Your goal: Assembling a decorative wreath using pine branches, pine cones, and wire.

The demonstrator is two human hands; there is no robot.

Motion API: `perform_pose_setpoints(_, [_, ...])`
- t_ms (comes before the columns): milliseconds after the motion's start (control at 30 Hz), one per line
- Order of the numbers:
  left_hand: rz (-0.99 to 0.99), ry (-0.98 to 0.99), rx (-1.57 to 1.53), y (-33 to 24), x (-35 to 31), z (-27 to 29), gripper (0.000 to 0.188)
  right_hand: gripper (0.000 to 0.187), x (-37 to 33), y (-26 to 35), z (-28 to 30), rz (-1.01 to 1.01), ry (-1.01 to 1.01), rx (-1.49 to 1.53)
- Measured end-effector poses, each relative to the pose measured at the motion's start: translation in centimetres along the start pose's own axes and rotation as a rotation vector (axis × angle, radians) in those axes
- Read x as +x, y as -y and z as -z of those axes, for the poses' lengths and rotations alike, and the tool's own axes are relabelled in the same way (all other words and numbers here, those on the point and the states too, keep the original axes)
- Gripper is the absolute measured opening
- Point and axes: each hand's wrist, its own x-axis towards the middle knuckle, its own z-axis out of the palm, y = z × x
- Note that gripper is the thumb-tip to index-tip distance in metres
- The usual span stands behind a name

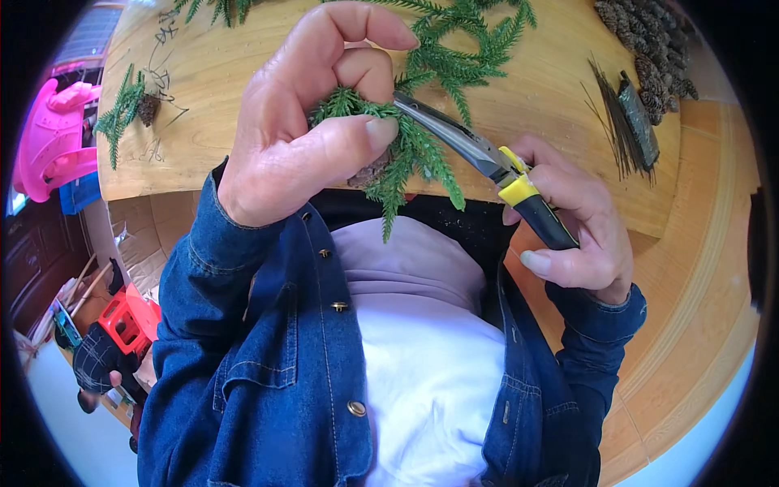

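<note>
left hand: above the near edge of the table, left hand [284, 122] pinches between bent thumb and curled finger; another finger arches loosely above.
sprig: green needled sprig [422, 158], bristly and branching, is gripped in those left fingers, its tips drooping past the table's near edge.
held cone: a rough brown cone [369, 172] shows partly beneath the left thumb, by the table's near edge.
pliers: long-nosed metal pliers [456, 135], smooth and tapering, slant over the table, tips at the sprig; the handles are black and yellow.
right hand: right hand [580, 211] wraps its fingers round the handles, just off the table's near edge.
table: pale wooden table [552, 122], grain visible, dark pen scrawls on its left part.
loose greenery: feathery sprigs [479, 53] lie toward the table's far side; a smaller spray [122, 114] with a scaly little cone [148, 109] lies at its left.
wires: thin, straight, dark wires [608, 122] lie beside a shiny wrapped bundle [639, 126], table's right side.
cones: knobbly brown cones [649, 53] heap at the table's far right.
</note>
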Motion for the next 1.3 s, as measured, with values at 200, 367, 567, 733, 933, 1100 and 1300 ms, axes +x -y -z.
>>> perform_pose_setpoints(200, [0.023,0.073,0.0,-0.2,0.0,0.4,0.059,0.039,0.2,0.1,0.8,0.087,0.098,0.029])
perform_pose_setpoints(367, [0.049,0.078,-0.024,-0.5,-0.2,0.1,0.059,0.037,0.0,-0.1,0.7,0.091,0.072,-0.023])
perform_pose_setpoints(567, [0.007,0.031,-0.001,-0.1,-0.2,-0.1,0.059,0.035,-0.2,-0.2,0.4,0.084,0.035,-0.09])
perform_pose_setpoints(733, [0.047,0.094,-0.129,-0.6,0.3,0.2,0.064,0.036,-0.3,0.0,0.4,0.096,-0.004,-0.06])
perform_pose_setpoints(933, [0.218,0.231,-0.329,-1.4,0.6,1.3,0.07,0.043,-0.4,0.3,0.0,0.113,-0.039,-0.078])
perform_pose_setpoints(1100, [0.252,0.311,-0.486,-1.6,0.6,1.4,0.073,0.044,0.0,1.2,-0.4,0.121,-0.05,-0.15])
perform_pose_setpoints(1300, [0.367,0.489,-0.672,-1.9,0.9,1.8,0.077,0.038,0.9,2.8,-0.4,0.234,0.053,-0.265])
